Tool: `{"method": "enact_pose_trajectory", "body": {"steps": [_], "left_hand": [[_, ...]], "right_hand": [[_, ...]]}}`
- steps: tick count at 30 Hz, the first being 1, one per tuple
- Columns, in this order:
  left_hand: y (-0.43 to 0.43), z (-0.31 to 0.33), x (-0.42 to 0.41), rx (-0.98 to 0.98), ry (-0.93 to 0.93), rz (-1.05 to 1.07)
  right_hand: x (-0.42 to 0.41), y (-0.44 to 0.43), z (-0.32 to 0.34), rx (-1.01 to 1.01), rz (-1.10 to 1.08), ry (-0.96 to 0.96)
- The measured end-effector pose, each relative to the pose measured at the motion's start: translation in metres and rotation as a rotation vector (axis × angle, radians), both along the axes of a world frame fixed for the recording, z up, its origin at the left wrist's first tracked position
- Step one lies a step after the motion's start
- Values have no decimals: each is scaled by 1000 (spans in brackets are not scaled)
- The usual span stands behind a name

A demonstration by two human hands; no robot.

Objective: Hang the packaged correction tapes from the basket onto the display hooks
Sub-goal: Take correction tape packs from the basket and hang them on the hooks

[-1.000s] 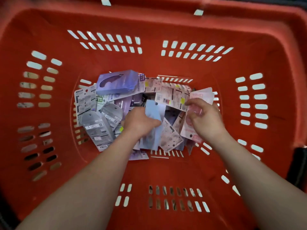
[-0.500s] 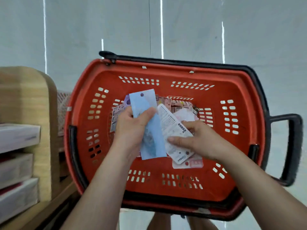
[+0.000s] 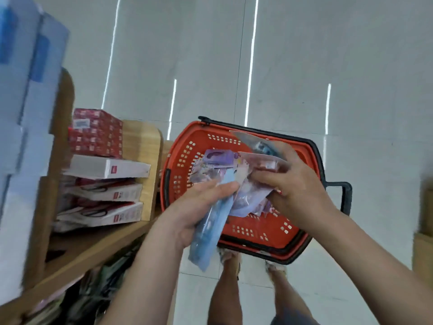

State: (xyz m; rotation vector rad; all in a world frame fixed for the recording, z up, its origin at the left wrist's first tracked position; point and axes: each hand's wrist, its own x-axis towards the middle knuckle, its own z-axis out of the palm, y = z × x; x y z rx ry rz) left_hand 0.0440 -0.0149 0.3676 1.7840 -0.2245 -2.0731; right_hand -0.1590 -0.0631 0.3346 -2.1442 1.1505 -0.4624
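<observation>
The task is at an early stage: packets are out of the basket point(image 3: 248, 228), but none is on a hook, and no display hooks show anywhere in the frame. The left hand point(image 3: 199, 214), at lower centre, grips a long blue packet point(image 3: 208, 233), thumb pressed on its top face and fingers curled underneath. The right hand point(image 3: 300, 186), at centre right, holds a loose fan of packets point(image 3: 248, 193), fingers curled round their edges; its thumb is hidden, so how it bears on them I cannot tell. Both hands hover above the basket, which stands on the pale floor point(image 3: 304, 66) in the middle of the frame. More packets point(image 3: 215, 160) lie inside it toward its upper left, so plenty is left to hang. Motion blur keeps me from telling which packets are correction tapes. A wooden shelf point(image 3: 98, 242) with stacked boxes point(image 3: 107, 168) fills the left of the frame. By my reading, sorting the handful comes next, then finding the hooks
</observation>
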Motion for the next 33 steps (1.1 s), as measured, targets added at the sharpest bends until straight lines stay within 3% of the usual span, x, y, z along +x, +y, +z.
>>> {"method": "enact_pose_trajectory", "body": {"steps": [5, 8, 10, 13, 16, 18, 20, 33], "left_hand": [[22, 44, -15, -115, -43, 94], [38, 75, -27, -262, -190, 123], [52, 93, -33, -346, -308, 146], [73, 121, -43, -414, -393, 243], [87, 144, -62, -475, -423, 367], [94, 158, -77, -497, -421, 456], [104, 166, -88, -493, -444, 519], [231, 237, -61, -384, -716, 1094]], "right_hand": [[0, 1, 47, -103, 61, -7], [-9, -1, 68, -92, -86, -47], [-16, -3, 84, 76, -285, -156], [-22, -1, 116, 485, -478, -345], [-19, 17, 162, 822, -322, -403], [-12, 36, 184, 899, -169, -422], [-4, 50, 199, 960, -154, -463], [66, 148, 256, 889, 162, -415]]}}
